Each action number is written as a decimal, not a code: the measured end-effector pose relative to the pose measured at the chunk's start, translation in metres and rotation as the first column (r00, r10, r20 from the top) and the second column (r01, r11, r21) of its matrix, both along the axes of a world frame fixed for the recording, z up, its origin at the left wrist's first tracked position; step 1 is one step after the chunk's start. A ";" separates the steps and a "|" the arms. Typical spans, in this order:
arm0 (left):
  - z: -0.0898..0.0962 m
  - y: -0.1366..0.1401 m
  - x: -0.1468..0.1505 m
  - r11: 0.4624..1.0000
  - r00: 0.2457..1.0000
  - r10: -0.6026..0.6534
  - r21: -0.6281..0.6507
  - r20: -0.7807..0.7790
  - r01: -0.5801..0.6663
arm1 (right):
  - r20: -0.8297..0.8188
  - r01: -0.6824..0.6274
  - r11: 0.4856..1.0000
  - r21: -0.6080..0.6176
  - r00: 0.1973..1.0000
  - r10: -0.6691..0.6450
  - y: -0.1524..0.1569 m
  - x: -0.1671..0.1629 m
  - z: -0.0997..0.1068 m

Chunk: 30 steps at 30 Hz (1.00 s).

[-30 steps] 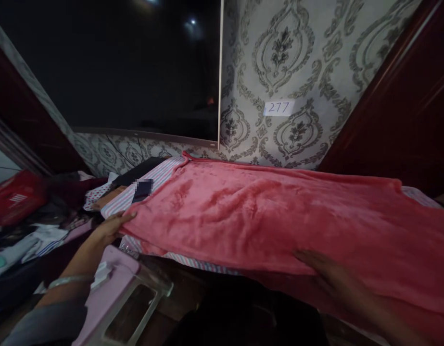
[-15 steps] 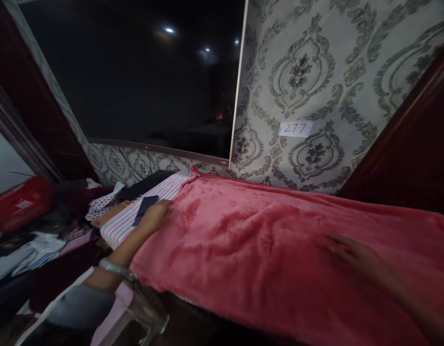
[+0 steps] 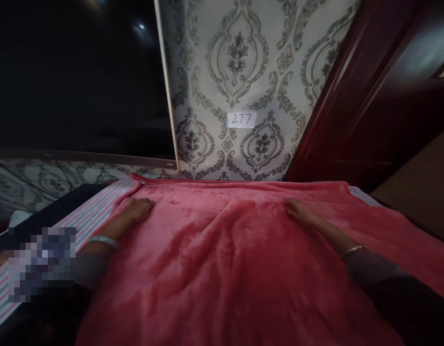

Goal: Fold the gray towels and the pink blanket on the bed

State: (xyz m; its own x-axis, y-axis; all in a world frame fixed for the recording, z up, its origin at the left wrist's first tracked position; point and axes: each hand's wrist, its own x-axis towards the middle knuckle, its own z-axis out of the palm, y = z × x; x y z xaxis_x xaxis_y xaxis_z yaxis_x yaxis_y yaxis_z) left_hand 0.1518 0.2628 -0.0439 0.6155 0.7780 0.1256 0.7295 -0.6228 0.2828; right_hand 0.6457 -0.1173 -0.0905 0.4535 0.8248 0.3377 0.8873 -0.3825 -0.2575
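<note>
A pink-red plush blanket (image 3: 222, 250) spreads over the surface in front of me, with raised wrinkles running down its middle. My left hand (image 3: 140, 209) rests on its upper left part, palm down, the fingers laid against the pile. On the upper right part my right hand (image 3: 300, 212) touches the blanket, its fingers stretched inward and its fingertips partly sunk in the fabric. The blanket's far edge is rolled or doubled along the wall side. From beneath it, a striped cloth (image 3: 99, 207) shows at the left and a small strip at the far right.
A large dark television screen (image 3: 81, 81) stands behind at the left. Patterned wallpaper (image 3: 258, 81) carries a paper label (image 3: 241, 119) reading 277. Dark red wooden panelling (image 3: 337, 115) rises at the right. A black flat object (image 3: 73, 199) lies beside the striped cloth; a patch there is pixelated.
My view has swung to the right. My right hand has moved up the blanket and is now level with my left hand. The left hand stays near the blanket's left edge.
</note>
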 end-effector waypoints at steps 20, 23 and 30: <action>0.054 0.012 0.005 0.891 0.907 0.328 0.406 -0.262 -0.205 | 0.138 0.356 0.918 -0.176 0.932 -0.335 0.033 0.029 0.015; 0.047 0.007 0.013 0.887 0.915 0.322 0.416 -0.242 -0.201 | 0.124 0.314 0.935 -0.163 0.947 -0.297 0.039 0.020 0.001; 0.022 -0.056 0.007 0.946 0.942 -0.144 0.235 -0.304 0.221 | 0.082 -0.172 0.983 0.069 0.983 0.167 -0.019 -0.048 -0.011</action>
